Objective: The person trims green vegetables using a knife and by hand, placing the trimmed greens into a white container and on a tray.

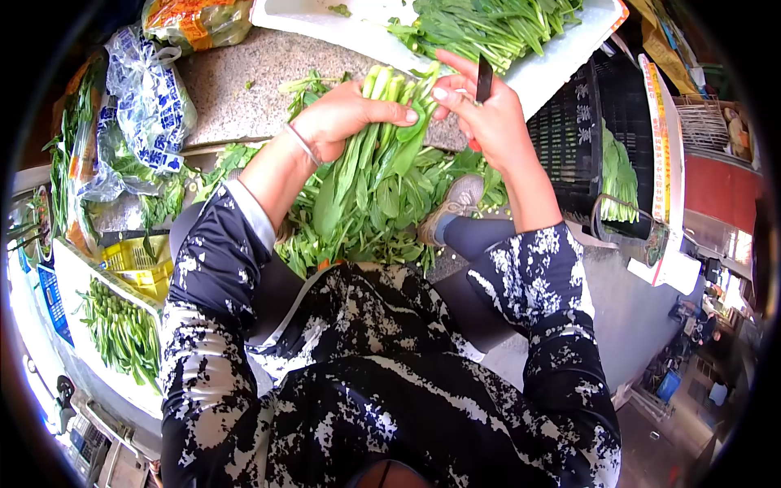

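Gripping greens (368, 175) with the left hand (351, 119), fingers closed, should steady them; whether the right hand (495, 120) pinches any, I cannot tell.

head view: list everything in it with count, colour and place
Long leafy bunch: 1, green, upper centre
Narrow flat tool: 1, dark, upper centre
Loose leaves: uncounted, green, on ground
Rough stone slab: 1, speckled grey, upper left
Foam box with greens: 1, white, top
Printed plastic bags: at least 2, clear with blue or orange, upper left
Plastic crate: at least 1, black, right
Second foam box: 1, white, lower left
Plastic basket: 1, yellow, left
Background clutter: too small to count
Patterned garment: 1, black and white, bottom
Shoe: 1 clear, grey, beside leaves
Left hand: 1, around the bunch
Right hand: 1, holding the tool
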The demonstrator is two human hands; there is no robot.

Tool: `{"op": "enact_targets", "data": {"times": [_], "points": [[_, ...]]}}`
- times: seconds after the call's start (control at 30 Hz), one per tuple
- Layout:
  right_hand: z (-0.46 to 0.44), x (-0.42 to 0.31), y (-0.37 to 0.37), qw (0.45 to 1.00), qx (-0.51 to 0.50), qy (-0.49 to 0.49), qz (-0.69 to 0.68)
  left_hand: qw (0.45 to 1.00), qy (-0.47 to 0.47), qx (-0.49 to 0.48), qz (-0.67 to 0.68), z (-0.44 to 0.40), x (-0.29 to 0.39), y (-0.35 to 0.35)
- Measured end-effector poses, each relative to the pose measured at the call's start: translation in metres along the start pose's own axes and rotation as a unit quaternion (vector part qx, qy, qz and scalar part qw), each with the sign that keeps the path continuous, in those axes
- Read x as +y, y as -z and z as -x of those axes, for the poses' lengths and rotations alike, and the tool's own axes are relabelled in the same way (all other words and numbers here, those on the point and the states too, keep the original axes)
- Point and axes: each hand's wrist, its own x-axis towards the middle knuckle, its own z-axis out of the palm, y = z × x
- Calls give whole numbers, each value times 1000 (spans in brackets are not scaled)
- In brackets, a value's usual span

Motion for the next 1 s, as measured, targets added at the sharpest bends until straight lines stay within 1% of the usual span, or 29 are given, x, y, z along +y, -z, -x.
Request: {"op": "enact_targets", "data": {"times": [0.03, 0.07, 0.1, 0.17, 0.2, 0.23, 0.27, 0.3, 0.37, 0.4, 0.43, 0.47, 0.5, 0.53, 0.57, 0.6, 0.7, 0.73, 0.77, 0.83, 0.87, 0.9, 0.93, 0.97, 1.0], "points": [[-1, 1, 2, 999, -24, -26, 12, 1000, 6, 2, 2, 0, -3, 0], [-1, 3, 1, 999, -35, -6, -23, 1000, 4, -14, -21, -2, -4, 3], [-1, 4, 0, 999, -23, -12, -35, 999, 0, -29, -44, -2, -3, 4], [-3, 2, 8, 999, -24, -13, -17, 998, 43, -39, -1, -2, 2, 8], [-3, 0, 10, 1000, -11, 2, -1, 999, 35, -15, -16, -4, 5, 14], [-2, -7, 15, 999, -11, -30, 38, 999, 27, 8, -31, -5, 6, 20], [-2, -7, 18, 996, -30, -24, 75, 996, -1, 32, -80, -4, 8, 26], [-1, -7, 19, 993, -48, -19, 111, 986, -32, 75, -144, -4, 10, 29], [-1, 6, 15, 988, -78, 5, 131, 980, -70, 62, -178, 1, 13, 31], [3, 2, 10, 989, -106, -17, 105, 970, -43, 60, -230, 7, 17, 27], [3, 4, 8, 985, -141, -8, 103, 958, -28, 55, -281, 12, 22, 18], [7, -7, 2, 986, -137, -23, 94, 952, -63, 25, -299, 9, 18, 16], [6, -2, 0, 991, -130, -14, 25, 959, -45, 1, -281, 5, 11, 15], [6, 1, -1, 991, -134, -3, 10, 976, -44, -44, -207, -1, -2, 18], [7, 0, -3, 991, -129, -5, 16, 986, -57, -69, -140, 2, -2, 10], [6, 5, -6, 992, -125, 4, -11, 990, -33, -73, -120, 1, -2, 10], [4, 4, -7, 989, -145, -12, -39, 993, -33, -87, -75, 2, -1, 5], [4, 4, -10, 990, -138, 19, -14, 993, -29, -72, -87, 4, -1, 2], [1, 9, -9, 990, -140, 22, -22, 996, -55, -38, -64, 5, -3, -3], [-12, -4, -3, 998, -18, -5, -54, 994, -78, 8, -73, 4, -4, -2], [-29, -1, 14, 997, 71, 10, -3, 994, -79, 11, -75, 2, -4, 1], [-51, 8, 40, 986, 158, 24, 48, 994, -80, 34, -70, -1, -4, 5], [-74, 23, 67, 961, 255, 81, 74, 993, -82, 58, -65, -3, -4, 9], [-90, 29, 92, 898, 351, 43, 262, 992, -84, 61, -66, -3, -3, 10], [-104, 38, 111, 843, 385, 58, 373, 991, -87, 71, -73, -3, -2, 9]]}}
